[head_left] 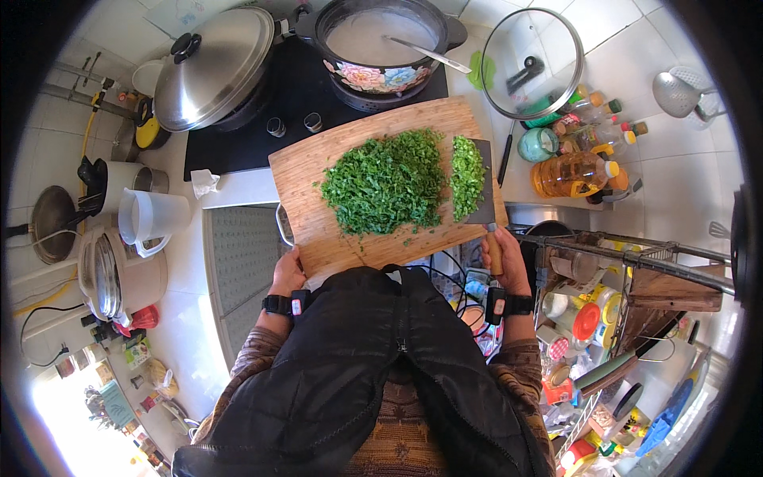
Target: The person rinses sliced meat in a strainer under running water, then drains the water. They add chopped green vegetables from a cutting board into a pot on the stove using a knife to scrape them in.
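Note:
My left hand [289, 271] grips the near left corner of a wooden cutting board [310, 173]. A large heap of chopped leafy greens [387, 182] lies on the middle of the board. Near the board's right edge, paler chopped green pieces [467, 179] rest on the blade of a cleaver [486, 203]. The cleaver's wooden handle is in my right hand [505, 256], at the board's near right corner. Just beyond the board, a flowered pot [378, 74] holds a whitish liquid, with a metal utensil [426, 52] leaning over its rim.
A black cooktop [238, 146] bears the flowered pot and a large lidded pan [217, 71]. A glass lid [532, 62] and bottles, including an oil bottle [566, 174], stand at the right. A plastic pitcher [152, 214] is at the left, a wire rack [626, 253] at the near right.

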Demonstrator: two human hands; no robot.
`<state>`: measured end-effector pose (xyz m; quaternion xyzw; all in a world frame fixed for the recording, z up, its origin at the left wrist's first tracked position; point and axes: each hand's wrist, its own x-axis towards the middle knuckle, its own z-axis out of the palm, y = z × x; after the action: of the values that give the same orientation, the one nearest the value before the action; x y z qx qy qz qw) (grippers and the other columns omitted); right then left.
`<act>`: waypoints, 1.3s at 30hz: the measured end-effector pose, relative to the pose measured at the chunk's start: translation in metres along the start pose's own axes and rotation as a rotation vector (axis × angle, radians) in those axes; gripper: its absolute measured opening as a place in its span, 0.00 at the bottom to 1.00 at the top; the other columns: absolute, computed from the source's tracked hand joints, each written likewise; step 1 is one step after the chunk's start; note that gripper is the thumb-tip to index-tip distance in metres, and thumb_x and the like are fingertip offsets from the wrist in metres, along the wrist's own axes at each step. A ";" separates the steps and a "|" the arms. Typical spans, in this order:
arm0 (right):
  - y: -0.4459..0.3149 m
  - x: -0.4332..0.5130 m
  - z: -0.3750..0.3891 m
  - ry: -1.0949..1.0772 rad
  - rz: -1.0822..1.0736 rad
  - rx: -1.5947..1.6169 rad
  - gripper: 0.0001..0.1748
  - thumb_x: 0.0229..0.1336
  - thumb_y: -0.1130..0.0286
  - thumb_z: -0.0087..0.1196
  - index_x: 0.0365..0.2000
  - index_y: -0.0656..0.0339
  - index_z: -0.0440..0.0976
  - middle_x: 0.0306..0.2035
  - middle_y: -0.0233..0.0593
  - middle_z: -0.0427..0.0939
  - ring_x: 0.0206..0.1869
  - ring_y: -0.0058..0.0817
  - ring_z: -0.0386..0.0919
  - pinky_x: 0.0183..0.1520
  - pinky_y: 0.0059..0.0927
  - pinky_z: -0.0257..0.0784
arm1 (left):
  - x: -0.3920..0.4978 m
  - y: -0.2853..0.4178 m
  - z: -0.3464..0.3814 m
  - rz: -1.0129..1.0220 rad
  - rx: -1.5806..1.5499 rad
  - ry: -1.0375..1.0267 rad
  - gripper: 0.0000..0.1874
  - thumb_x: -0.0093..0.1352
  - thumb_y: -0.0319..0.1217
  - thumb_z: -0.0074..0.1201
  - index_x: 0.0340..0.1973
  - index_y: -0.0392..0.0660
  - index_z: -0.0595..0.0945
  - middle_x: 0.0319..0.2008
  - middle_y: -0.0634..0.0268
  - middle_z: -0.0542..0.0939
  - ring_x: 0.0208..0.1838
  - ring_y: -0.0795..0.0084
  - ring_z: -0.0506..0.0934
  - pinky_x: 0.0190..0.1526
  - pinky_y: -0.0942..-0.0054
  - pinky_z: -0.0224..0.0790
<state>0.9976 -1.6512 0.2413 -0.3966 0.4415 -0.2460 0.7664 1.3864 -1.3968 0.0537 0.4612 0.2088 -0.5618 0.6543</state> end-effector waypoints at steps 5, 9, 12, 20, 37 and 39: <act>-0.025 -0.028 0.027 0.019 -0.037 -0.036 0.16 0.66 0.60 0.42 0.46 0.60 0.69 0.23 0.33 0.69 0.17 0.18 0.66 0.18 0.17 0.61 | 0.002 -0.003 -0.004 0.005 0.019 0.011 0.18 0.77 0.38 0.34 0.54 0.39 0.70 0.49 0.55 0.76 0.52 0.58 0.75 0.55 0.54 0.68; -0.048 -0.044 0.044 -0.015 -0.026 -0.017 0.17 0.67 0.58 0.41 0.47 0.60 0.67 0.23 0.33 0.68 0.17 0.19 0.65 0.18 0.18 0.60 | 0.008 -0.006 -0.008 0.017 0.014 -0.032 0.17 0.76 0.37 0.35 0.52 0.40 0.71 0.48 0.57 0.77 0.50 0.61 0.76 0.53 0.56 0.70; -0.075 -0.054 0.059 -0.044 -0.007 0.053 0.20 0.67 0.56 0.41 0.49 0.61 0.66 0.24 0.33 0.68 0.17 0.20 0.65 0.18 0.20 0.61 | 0.012 -0.009 -0.012 0.045 0.002 -0.029 0.14 0.76 0.37 0.38 0.49 0.41 0.72 0.44 0.60 0.78 0.45 0.64 0.77 0.48 0.59 0.73; -0.179 -0.022 0.119 -0.176 -0.098 -0.013 0.22 0.68 0.56 0.42 0.53 0.61 0.65 0.27 0.29 0.68 0.22 0.14 0.63 0.22 0.15 0.60 | 0.002 -0.013 -0.006 0.092 0.067 -0.028 0.10 0.75 0.35 0.39 0.44 0.44 0.72 0.37 0.64 0.77 0.40 0.67 0.77 0.42 0.59 0.75; -0.209 0.178 0.237 0.192 -0.533 -1.020 0.15 0.60 0.61 0.53 0.33 0.65 0.73 0.20 0.33 0.72 0.15 0.22 0.70 0.18 0.24 0.65 | -0.031 -0.005 0.022 0.120 0.063 0.046 0.10 0.74 0.36 0.43 0.43 0.46 0.75 0.36 0.67 0.78 0.38 0.72 0.75 0.39 0.67 0.71; -0.209 0.177 0.238 0.213 -0.545 -1.013 0.15 0.59 0.61 0.54 0.33 0.65 0.73 0.20 0.33 0.72 0.16 0.22 0.70 0.18 0.25 0.65 | -0.029 -0.005 0.020 0.113 0.062 0.049 0.10 0.74 0.36 0.43 0.43 0.46 0.75 0.36 0.66 0.78 0.38 0.71 0.75 0.40 0.66 0.72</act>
<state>1.2863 -1.8047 0.3987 -0.7860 0.4606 -0.2310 0.3416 1.3684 -1.3973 0.0841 0.5060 0.1806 -0.5187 0.6651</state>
